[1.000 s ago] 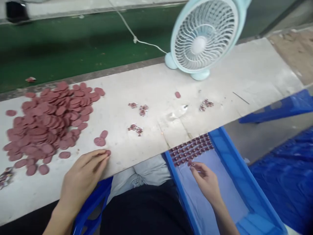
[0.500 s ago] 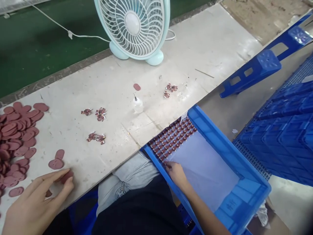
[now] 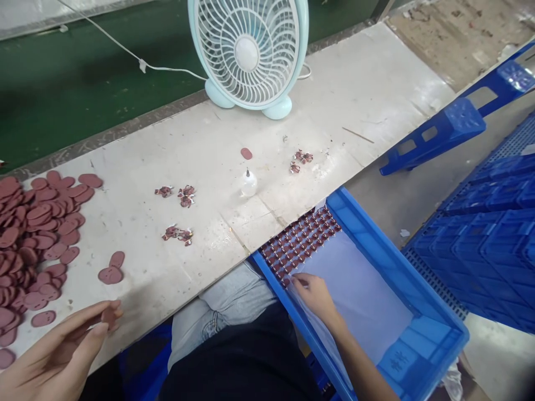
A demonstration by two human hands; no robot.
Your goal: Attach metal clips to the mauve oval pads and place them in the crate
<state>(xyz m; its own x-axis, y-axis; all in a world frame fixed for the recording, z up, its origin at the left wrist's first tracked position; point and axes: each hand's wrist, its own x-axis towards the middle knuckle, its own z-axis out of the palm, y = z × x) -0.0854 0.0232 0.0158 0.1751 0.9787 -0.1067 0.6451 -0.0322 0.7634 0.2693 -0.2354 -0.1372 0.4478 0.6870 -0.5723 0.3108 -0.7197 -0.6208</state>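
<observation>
My left hand (image 3: 62, 348), at the lower left over the table, pinches a reddish-brown oval piece (image 3: 109, 316) between thumb and fingertips; the fingers partly cover it. Beyond it are two similar loose ovals (image 3: 111, 275) and a large heap of them (image 3: 37, 228). Inside the blue crate (image 3: 368, 217), my right hand (image 3: 313, 295) has its thumb and fingers closed at the edge of a thin translucent sheet (image 3: 355, 295), which is raised along the crate's near left wall. Rows of small dark-red pieces (image 3: 298, 239) lie on the sheet just past these fingertips.
On the table (image 3: 217, 145) stand a light-blue fan (image 3: 246, 53) and a small needle-tipped bottle (image 3: 249, 184). Small brown-and-white clusters (image 3: 186, 196) and a single oval (image 3: 246, 153) lie around. Blue stools (image 3: 455, 120) and stacked blue crates (image 3: 493, 239) are at the right.
My right fingers have shifted from a dark-red piece at the row's end to the sheet's edge, which has risen. My left hand has drawn back slightly with the oval; the view has shifted.
</observation>
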